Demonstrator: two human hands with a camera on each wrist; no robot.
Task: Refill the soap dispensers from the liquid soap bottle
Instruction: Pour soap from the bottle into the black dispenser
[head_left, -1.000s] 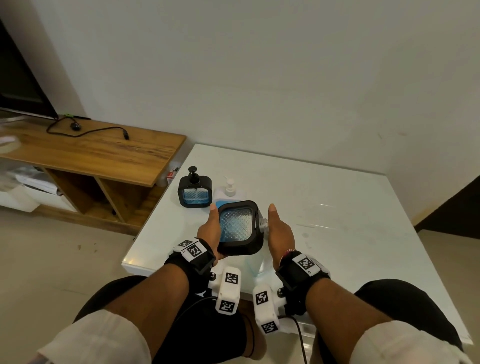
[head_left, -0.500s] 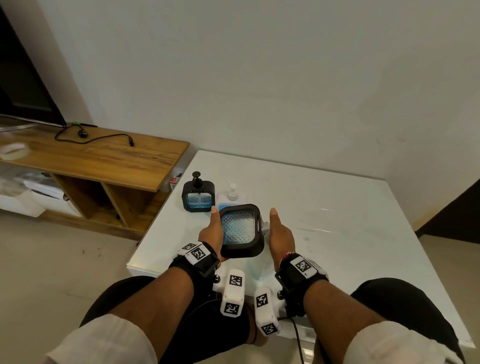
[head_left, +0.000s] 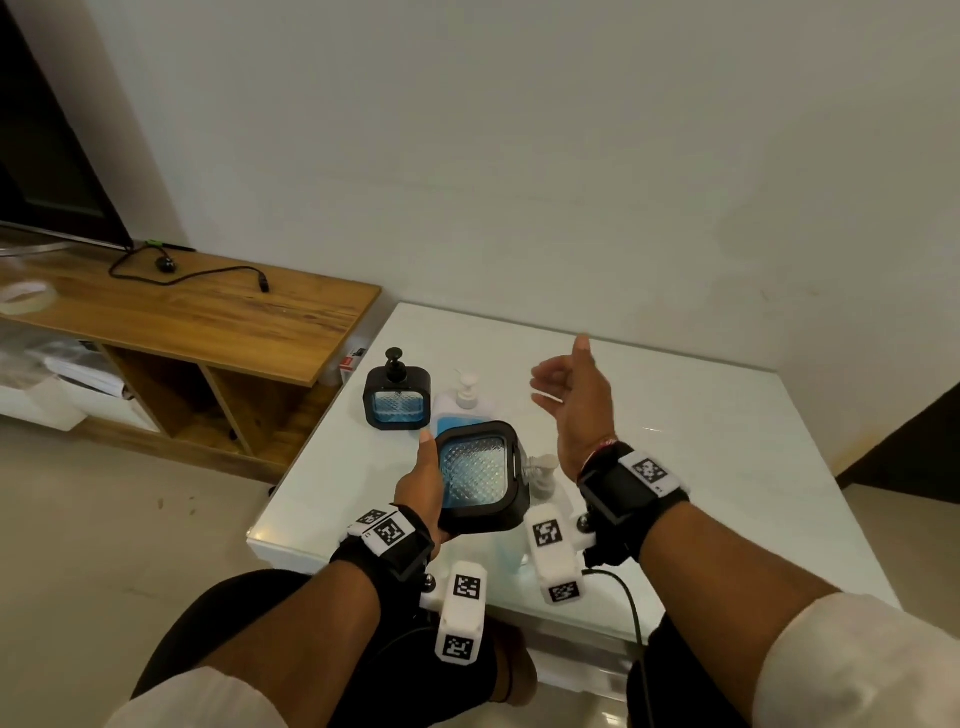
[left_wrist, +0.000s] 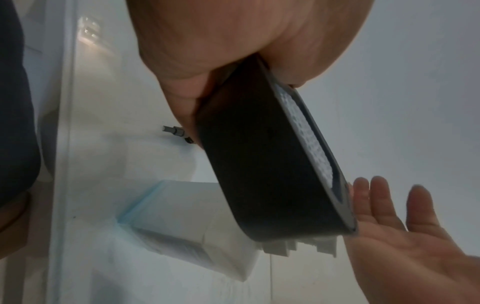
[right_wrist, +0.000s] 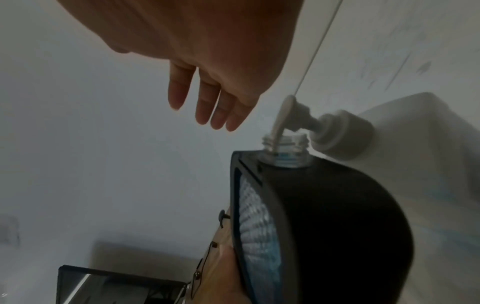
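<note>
My left hand (head_left: 422, 480) grips a black square soap dispenser (head_left: 480, 478) with a clear patterned window, tipped on its side above the white table's (head_left: 701, 467) near edge. Its open threaded neck (right_wrist: 285, 147) points right, and the white pump spout (right_wrist: 281, 117) of a soap bottle (right_wrist: 415, 144) reaches into it. My right hand (head_left: 571, 395) hangs in the air beyond the dispenser, fingers loose, holding nothing. In the left wrist view the dispenser (left_wrist: 259, 164) fills the middle and the open right hand (left_wrist: 389, 216) shows behind it.
A second black dispenser (head_left: 397, 400) with its black pump fitted stands at the table's far left. Beside it stands another white pump bottle (head_left: 465, 397) with blue liquid. A wooden TV bench (head_left: 208, 322) with a cable sits to the left, and a wall runs behind.
My right hand has left the dispenser's right side and risen up and away over the table. The left hand keeps hold of the dispenser.
</note>
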